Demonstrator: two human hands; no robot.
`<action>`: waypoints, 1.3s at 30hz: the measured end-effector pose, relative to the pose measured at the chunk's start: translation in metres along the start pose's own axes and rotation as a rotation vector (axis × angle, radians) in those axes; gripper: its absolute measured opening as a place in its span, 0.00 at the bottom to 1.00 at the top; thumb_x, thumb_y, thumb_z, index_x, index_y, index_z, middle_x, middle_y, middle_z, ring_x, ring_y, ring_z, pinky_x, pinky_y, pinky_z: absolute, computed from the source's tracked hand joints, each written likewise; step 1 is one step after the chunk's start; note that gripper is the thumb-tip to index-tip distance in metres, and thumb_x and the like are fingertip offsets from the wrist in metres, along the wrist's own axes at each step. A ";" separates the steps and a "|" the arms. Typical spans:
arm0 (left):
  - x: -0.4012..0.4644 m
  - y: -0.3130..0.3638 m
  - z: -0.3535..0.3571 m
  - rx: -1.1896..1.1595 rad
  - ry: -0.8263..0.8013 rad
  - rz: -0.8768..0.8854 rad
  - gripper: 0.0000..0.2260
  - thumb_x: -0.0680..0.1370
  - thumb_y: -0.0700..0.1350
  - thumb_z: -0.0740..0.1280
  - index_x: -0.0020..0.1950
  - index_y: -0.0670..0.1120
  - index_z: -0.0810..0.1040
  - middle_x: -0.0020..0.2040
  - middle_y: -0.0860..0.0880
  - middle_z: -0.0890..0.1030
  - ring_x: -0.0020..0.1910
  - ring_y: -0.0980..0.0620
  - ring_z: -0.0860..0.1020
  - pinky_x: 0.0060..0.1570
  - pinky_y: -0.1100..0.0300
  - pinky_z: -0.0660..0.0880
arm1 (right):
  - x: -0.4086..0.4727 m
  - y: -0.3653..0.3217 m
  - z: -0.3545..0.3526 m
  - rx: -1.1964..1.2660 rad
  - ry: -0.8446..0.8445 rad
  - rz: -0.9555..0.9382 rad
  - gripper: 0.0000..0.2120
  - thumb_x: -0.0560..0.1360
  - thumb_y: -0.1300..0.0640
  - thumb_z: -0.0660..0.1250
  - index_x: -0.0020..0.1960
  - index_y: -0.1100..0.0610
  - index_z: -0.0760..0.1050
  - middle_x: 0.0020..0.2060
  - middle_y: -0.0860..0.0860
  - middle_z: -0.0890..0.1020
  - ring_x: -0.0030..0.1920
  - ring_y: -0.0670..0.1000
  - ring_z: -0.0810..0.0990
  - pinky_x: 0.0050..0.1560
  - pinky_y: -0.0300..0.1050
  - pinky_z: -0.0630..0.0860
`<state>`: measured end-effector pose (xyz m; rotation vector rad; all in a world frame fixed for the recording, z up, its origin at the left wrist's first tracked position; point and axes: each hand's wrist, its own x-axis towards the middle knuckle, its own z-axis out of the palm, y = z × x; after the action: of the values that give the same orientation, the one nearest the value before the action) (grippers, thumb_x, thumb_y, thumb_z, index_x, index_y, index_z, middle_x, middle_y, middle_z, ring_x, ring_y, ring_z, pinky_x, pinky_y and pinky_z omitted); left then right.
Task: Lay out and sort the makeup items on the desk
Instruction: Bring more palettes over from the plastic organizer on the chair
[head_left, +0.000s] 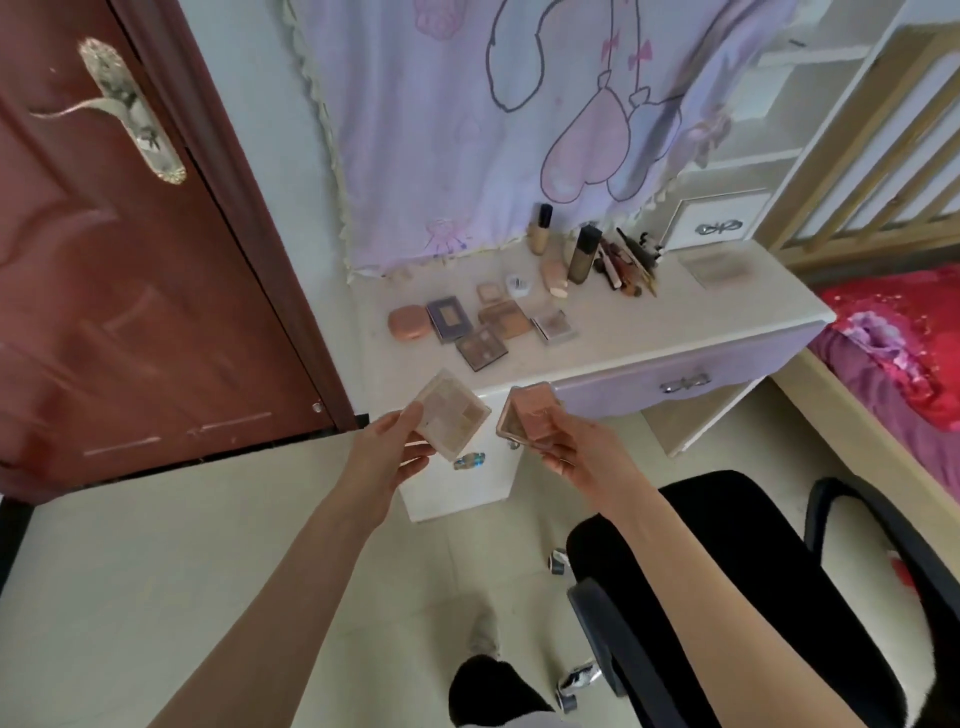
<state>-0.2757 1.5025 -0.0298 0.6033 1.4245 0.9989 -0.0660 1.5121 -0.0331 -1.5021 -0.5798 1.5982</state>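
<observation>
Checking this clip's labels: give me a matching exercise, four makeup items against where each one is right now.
Items:
1. pale palette
2. peach palette
3. round pink compact
4. brushes

Places:
A. piled at the back of the desk, right of the bottles
B. held in the right hand
C. leftmost of the items lying on the desk
D. held in the left hand

Pairs: 1-D, 2-B, 3-C, 4-A
</observation>
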 end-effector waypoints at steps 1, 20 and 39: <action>0.013 0.007 0.007 0.004 0.008 0.004 0.09 0.79 0.49 0.62 0.49 0.44 0.77 0.42 0.47 0.80 0.41 0.50 0.77 0.42 0.60 0.74 | 0.014 -0.009 0.001 -0.007 0.004 -0.006 0.11 0.78 0.57 0.63 0.39 0.59 0.76 0.26 0.50 0.80 0.30 0.46 0.77 0.32 0.37 0.73; 0.224 0.006 0.004 0.248 0.151 -0.232 0.10 0.80 0.42 0.61 0.58 0.39 0.74 0.49 0.42 0.77 0.38 0.50 0.76 0.37 0.62 0.73 | 0.230 -0.031 0.024 -0.300 0.303 0.121 0.17 0.81 0.58 0.56 0.35 0.62 0.70 0.29 0.55 0.73 0.26 0.50 0.70 0.22 0.37 0.66; 0.278 0.023 0.027 0.885 0.196 -0.082 0.24 0.75 0.40 0.65 0.69 0.42 0.62 0.67 0.40 0.60 0.64 0.40 0.65 0.61 0.50 0.66 | 0.271 -0.043 0.015 -0.628 0.464 0.039 0.11 0.75 0.53 0.66 0.47 0.62 0.78 0.36 0.55 0.81 0.38 0.53 0.78 0.38 0.43 0.72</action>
<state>-0.2909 1.7543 -0.1522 1.0861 2.0462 0.3185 -0.0481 1.7597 -0.1508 -2.2710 -0.8240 1.0682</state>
